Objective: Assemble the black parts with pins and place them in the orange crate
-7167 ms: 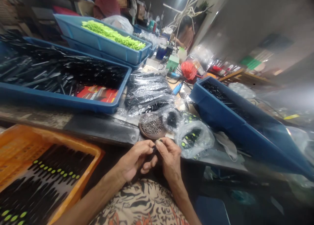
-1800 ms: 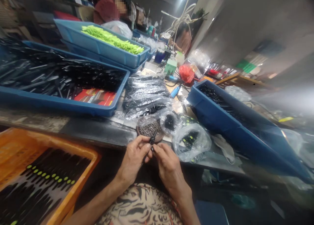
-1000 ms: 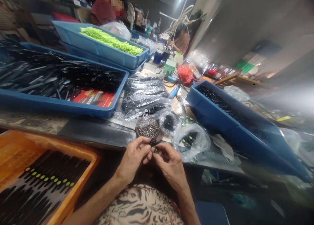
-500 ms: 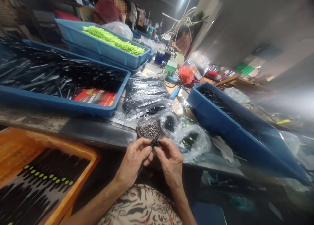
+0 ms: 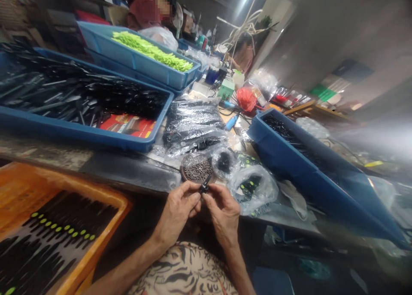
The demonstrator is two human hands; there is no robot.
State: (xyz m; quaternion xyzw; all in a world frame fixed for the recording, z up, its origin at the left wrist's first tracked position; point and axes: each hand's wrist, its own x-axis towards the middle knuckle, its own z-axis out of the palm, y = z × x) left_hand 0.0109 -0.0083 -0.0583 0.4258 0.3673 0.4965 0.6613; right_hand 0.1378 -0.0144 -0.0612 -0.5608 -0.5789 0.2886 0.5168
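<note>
Right at the edge of the table (image 5: 128,170), the left hand (image 5: 176,209) and the right hand (image 5: 223,211) are working close together over a patterned shirt (image 5: 183,269). The prize is a small black piece (image 5: 204,186), poking up between them, just short of a round brown dish (image 5: 196,167) heaped with tiny metal pins. Look at those fingers (image 5: 209,196): they're curled in tight, with the tips of both hands closed on the piece, though they hide much of it, so the exact grip is hard to call. That's good technique for something this small, with the hands near each other and the work held low and steady, right beside the dish.

Just beyond, a clear bag (image 5: 254,192) of black parts with green dots lies beside a smaller bag (image 5: 223,162). To the left sits an orange crate (image 5: 64,179) packed with black pieces in neat rows, and a blue tray (image 5: 77,134) is heaped with dark rods. On the right, another blue tray (image 5: 299,174) sits at a tilt, while farther down the table a co-worker (image 5: 141,11) is seated behind a tray of bright green pieces (image 5: 148,50).
</note>
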